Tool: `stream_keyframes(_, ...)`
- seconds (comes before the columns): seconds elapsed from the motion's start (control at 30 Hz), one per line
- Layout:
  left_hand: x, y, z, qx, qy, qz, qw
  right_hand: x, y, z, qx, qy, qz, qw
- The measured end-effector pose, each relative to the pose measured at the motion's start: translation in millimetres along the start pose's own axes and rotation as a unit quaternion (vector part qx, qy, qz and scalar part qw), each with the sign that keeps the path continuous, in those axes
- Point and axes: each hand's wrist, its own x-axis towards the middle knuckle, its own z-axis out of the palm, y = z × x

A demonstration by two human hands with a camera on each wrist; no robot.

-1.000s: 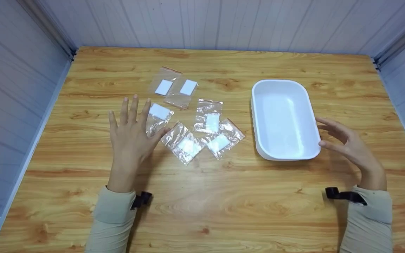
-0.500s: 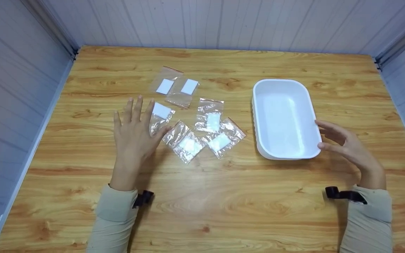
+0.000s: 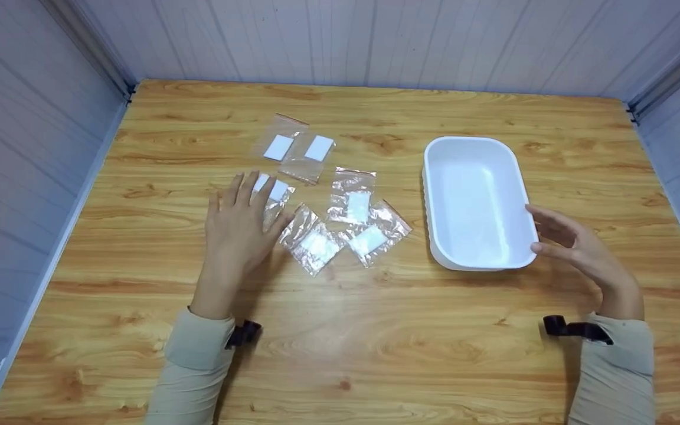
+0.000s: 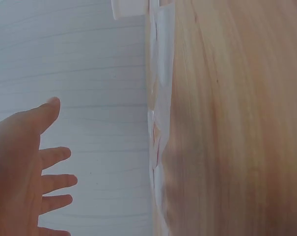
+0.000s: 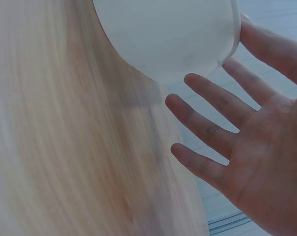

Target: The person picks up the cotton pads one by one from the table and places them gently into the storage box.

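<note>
The step in hand looks like taking up the bag (image 3: 281,190) under the left hand (image 3: 234,233). That hand's fingers are well spread, with nothing in them; the left wrist view shows them raised clear of the table (image 3: 375,342). To do it well, bring the fingers down gently over the white piece (image 3: 282,192) inside that bag, then close the thumb in from the side: the piece should give a firmer pinch than the thin, slippery film. The thumb seems best kept off the neighbouring bag (image 3: 316,245), since its tip overlaps that corner from above and could drag it along. The right hand (image 3: 588,257) has its fingers and thumb nearly straight and apart at the right rim of the white tray (image 3: 476,200); they appear to touch it without gripping. A light touch there should be enough to steady it without pushing it. The bags all lie on the table to the left of the tray.

Compared with the earlier head frames, the left hand has moved right and slightly nearer the person, so its forefinger now crosses the white piece it stood beside. The right hand has barely shifted, and the bags and tray lie as they did.
</note>
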Motion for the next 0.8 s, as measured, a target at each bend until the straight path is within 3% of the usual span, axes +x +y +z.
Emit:
stream_keyframes(0.37, -0.1, -2.6, 2.5, -0.077, -0.019, 0.026, 0.9965, 0, 0, 0, -0.006, -0.003, 0.008, 1.0)
stream_keyframes(0.67, 0.7, -7.4, 7.5, -0.138, -0.027, 0.041, 0.9892, 0, 0, 0, 0.002, -0.004, -0.001, 1.0)
stream_keyframes(0.8, 1.0, -11.1, 8.8, -0.172, -0.051, 0.038, 0.983, 1, 1, 0, 0.017, -0.005, -0.008, 1.0)
